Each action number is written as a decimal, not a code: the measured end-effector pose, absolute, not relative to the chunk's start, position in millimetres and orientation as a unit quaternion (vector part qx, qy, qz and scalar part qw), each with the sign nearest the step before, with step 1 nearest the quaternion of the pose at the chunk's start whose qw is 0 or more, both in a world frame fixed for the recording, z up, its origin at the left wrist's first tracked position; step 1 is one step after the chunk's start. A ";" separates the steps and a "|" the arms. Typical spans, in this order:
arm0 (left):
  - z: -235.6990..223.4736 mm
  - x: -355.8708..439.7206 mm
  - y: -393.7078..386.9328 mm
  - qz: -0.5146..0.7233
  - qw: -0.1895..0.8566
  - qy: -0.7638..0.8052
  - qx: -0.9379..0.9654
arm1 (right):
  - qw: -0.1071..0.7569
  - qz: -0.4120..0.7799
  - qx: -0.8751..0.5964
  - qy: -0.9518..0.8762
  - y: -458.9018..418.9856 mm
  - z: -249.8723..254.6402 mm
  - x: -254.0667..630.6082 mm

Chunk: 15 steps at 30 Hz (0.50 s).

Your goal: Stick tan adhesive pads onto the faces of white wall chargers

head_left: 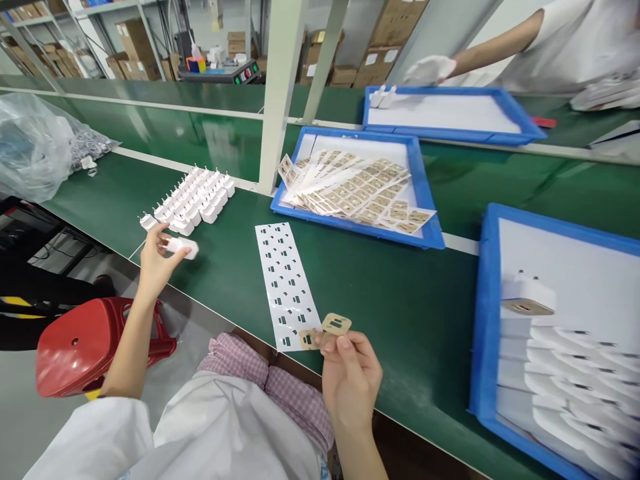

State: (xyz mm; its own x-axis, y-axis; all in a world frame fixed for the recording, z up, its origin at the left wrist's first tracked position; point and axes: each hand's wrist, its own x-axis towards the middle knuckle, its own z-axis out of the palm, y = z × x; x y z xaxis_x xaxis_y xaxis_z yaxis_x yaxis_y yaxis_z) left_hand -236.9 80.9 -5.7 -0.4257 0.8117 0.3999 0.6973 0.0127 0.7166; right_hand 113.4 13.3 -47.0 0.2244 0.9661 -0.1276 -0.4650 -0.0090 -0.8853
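Note:
My left hand (156, 259) is closed round a white charger plug (183, 247), just in front of a group of several white charger plugs (195, 199) standing in rows on the green belt (400, 293). My right hand (350, 377) pinches a tan sticker (336, 324) at the near end of a white backing sheet (285, 283) dotted with dark cut-outs. A second tan sticker (309, 339) sits at that sheet's bottom corner, beside my fingers.
A blue tray (427, 200) behind the sheet holds fanned strips of tan stickers. A blue tray (484, 313) at right holds stickered plugs. A co-worker's gloved hand (429, 69) reaches over a far blue tray (515, 110). A clear bag (35, 143) lies left, a red stool (95, 340) below.

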 end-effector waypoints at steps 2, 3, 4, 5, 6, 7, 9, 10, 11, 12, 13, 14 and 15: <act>-9.0 -192.7 64.0 0.590 0.209 0.610 0.486 | 0.647 0.589 -0.417 -0.247 8.5 -27.8 103.5; -11.9 -165.3 54.8 0.629 0.274 0.557 0.469 | 0.645 0.612 -0.393 -0.236 5.2 -16.8 97.9; -15.1 -136.2 45.3 0.652 0.334 0.503 0.459 | 0.642 0.634 -0.365 -0.230 1.6 -5.8 92.7; -18.2 -107.2 35.7 0.664 0.388 0.452 0.452 | 0.642 0.648 -0.338 -0.230 -2.0 4.5 88.3; -20.8 -80.1 26.4 0.674 0.435 0.403 0.441 | 0.648 0.653 -0.316 -0.233 -5.4 13.4 85.6; -22.7 -56.6 17.7 0.672 0.480 0.364 0.431 | 0.659 0.648 -0.302 -0.236 -8.5 20.6 84.7; -24.3 -24.2 3.8 0.637 0.559 0.301 0.438 | 0.689 0.619 -0.290 -0.241 -14.2 29.6 89.2; -24.1 -15.7 -0.7 0.610 0.587 0.281 0.452 | 0.703 0.602 -0.289 -0.244 -16.9 31.9 94.0; -23.5 -11.7 -3.3 0.580 0.606 0.269 0.473 | 0.714 0.587 -0.290 -0.248 -19.6 33.1 99.7; -22.5 -11.1 -4.3 0.551 0.616 0.263 0.497 | 0.720 0.577 -0.293 -0.252 -22.5 33.7 105.8; -21.1 -12.8 -4.0 0.523 0.618 0.263 0.525 | 0.723 0.570 -0.296 -0.255 -25.6 34.0 111.6; -19.5 -15.7 -2.9 0.496 0.610 0.267 0.558 | 0.725 0.565 -0.299 -0.255 -28.7 34.3 116.8; -17.7 -18.8 -1.4 0.472 0.593 0.272 0.594 | 0.729 0.561 -0.300 -0.253 -32.0 34.9 121.0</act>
State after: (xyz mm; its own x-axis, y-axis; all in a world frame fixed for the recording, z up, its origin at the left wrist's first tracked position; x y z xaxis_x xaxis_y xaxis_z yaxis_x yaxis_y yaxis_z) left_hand -18.8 -1.4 -17.7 0.4069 0.8821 0.2372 -0.2356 -0.1495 0.9603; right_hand 121.0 -32.0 34.9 0.2426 0.9696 0.0331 -0.6658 0.1912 -0.7212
